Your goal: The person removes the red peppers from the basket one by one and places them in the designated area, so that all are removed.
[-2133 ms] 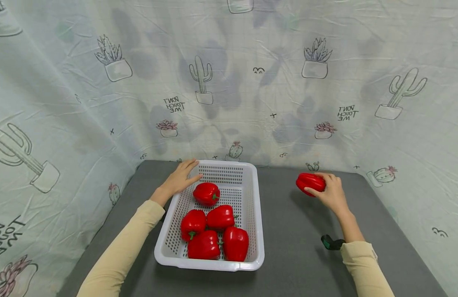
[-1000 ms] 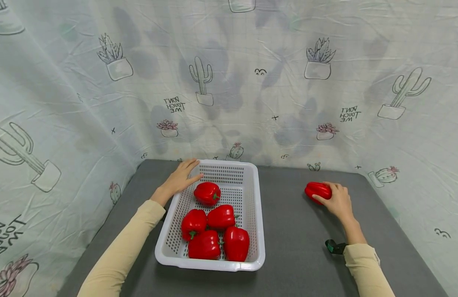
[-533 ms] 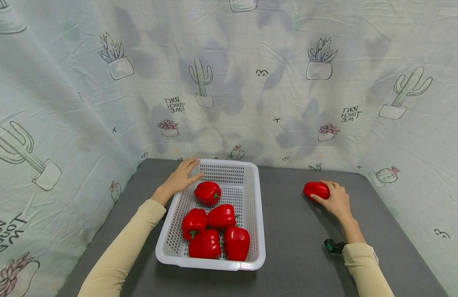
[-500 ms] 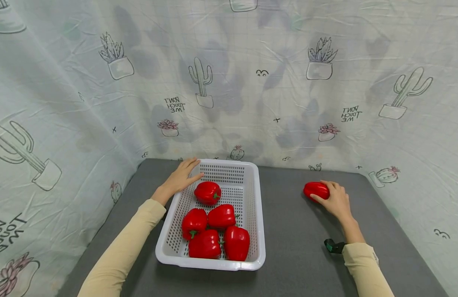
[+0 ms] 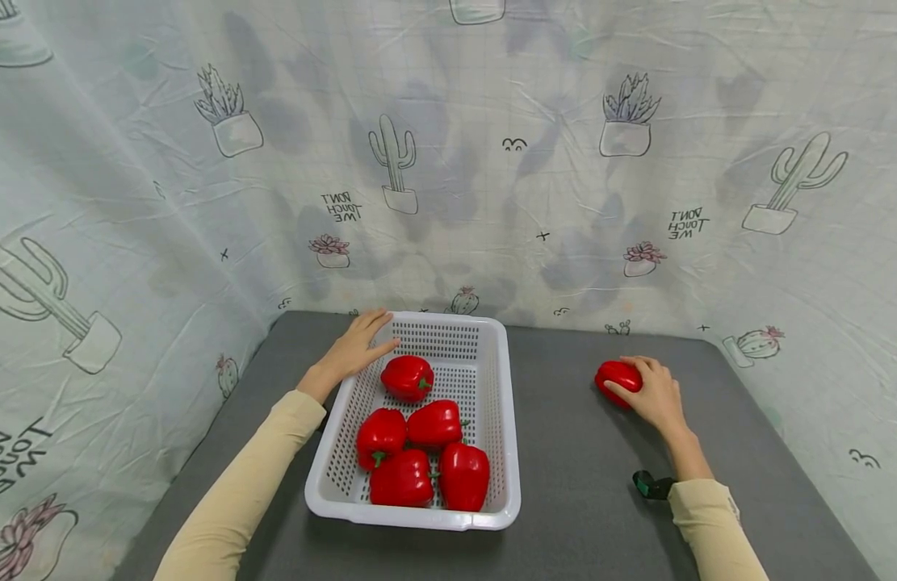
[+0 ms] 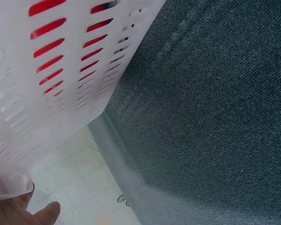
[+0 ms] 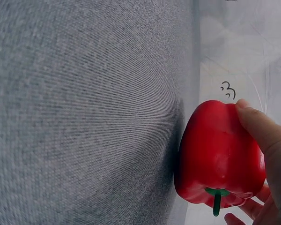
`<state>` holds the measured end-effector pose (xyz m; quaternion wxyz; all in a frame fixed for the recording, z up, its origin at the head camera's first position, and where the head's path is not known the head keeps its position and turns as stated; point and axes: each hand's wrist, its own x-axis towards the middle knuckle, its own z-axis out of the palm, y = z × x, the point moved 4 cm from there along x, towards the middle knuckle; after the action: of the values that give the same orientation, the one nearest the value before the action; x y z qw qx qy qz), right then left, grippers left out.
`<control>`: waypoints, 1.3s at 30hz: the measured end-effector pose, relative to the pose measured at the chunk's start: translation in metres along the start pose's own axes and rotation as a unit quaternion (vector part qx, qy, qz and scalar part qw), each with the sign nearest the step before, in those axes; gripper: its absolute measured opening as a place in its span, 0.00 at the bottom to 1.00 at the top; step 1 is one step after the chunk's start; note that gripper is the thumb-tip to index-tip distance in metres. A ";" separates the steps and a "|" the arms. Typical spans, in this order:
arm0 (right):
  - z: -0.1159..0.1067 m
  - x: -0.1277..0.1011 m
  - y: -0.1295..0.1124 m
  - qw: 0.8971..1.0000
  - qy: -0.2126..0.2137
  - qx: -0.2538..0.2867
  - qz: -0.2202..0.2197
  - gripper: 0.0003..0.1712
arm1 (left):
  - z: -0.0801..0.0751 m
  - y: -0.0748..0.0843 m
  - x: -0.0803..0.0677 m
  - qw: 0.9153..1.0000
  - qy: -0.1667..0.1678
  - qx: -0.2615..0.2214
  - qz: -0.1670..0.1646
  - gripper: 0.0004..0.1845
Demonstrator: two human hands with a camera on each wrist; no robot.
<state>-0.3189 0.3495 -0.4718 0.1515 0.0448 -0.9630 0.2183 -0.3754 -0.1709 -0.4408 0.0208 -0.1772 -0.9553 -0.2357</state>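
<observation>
Right hand [image 5: 655,393] grips red pepper [image 5: 618,376] near worktop's far right corner, fingers curled over it; pepper lies on its side on grey worktop [image 5: 579,452], stem [image 7: 217,200] toward wrist. White basket [image 5: 492,420] lies leftward, five peppers inside. Left hand [image 5: 355,349] rests flat-fingered on basket's far left rim (nothing held). Backdrop cloth [image 5: 448,161] reads "DON'T TOUCH ME", mirrored.
</observation>
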 end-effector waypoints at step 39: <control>0.009 0.001 -0.019 0.999 -0.002 0.009 -0.033 0.34 | -0.001 0.004 -0.003 1.000 0.002 -0.002 0.004 0.38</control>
<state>-0.3196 0.3283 -0.4717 0.1566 0.0782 -0.9592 0.2218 -0.3711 -0.1688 -0.4389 0.0238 -0.1806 -0.9539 -0.2384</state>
